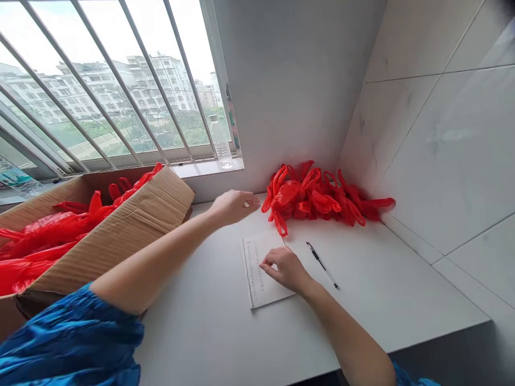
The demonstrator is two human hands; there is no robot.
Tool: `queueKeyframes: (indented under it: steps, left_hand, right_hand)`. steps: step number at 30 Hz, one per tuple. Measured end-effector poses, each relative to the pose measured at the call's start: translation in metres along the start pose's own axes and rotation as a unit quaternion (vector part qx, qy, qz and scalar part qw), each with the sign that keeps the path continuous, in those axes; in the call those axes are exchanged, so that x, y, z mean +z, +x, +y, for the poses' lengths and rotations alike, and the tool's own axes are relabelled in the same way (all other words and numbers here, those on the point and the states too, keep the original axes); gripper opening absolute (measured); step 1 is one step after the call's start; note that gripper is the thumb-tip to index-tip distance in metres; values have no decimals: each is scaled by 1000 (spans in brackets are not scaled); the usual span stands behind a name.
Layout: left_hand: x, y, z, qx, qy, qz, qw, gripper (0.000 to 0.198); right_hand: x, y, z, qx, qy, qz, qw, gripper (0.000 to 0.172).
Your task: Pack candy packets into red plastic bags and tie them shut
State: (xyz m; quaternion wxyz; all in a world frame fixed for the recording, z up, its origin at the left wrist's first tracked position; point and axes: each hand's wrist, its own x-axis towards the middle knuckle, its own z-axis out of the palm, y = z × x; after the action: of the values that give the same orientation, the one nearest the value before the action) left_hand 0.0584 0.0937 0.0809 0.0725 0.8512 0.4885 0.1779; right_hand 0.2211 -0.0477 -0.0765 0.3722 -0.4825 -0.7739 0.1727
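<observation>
Reaching across the white table, my left hand [234,207] hangs just left of a heap of red plastic bags [309,195]. Its fingers are loosely curved with a gap beside the thumb, and nothing shows in them. My right hand [285,268] is over the right part of a notepad [263,289] with rows of small handwritten marks. Thumb and forefinger come together there in a loop, holding nothing that I can see. To the right of the notepad lies a black and clear pen [322,264], touched by neither hand.
A cardboard box [140,220] full of red plastic bags [60,228] stands at the left, under my left forearm. A clear plastic bottle [220,142] is on the sill of the barred window. A tiled wall [438,155] bounds the table's right side.
</observation>
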Motion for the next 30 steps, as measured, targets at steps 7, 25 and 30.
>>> queueKeyframes:
  steps: [7,25,30]
  left_hand:
    - [113,34,37,-38,-99,7,994,35]
    - [61,-41,1,32,-295,128,946,25]
    - [86,-97,-5,-5,-302,73,951,25]
  right_hand:
    - [5,7,16,4,-31,31,999,20]
    - [-17,1,2,-7,58,193,980,26]
    - [-17,-2,-4,10,80,245,966,22]
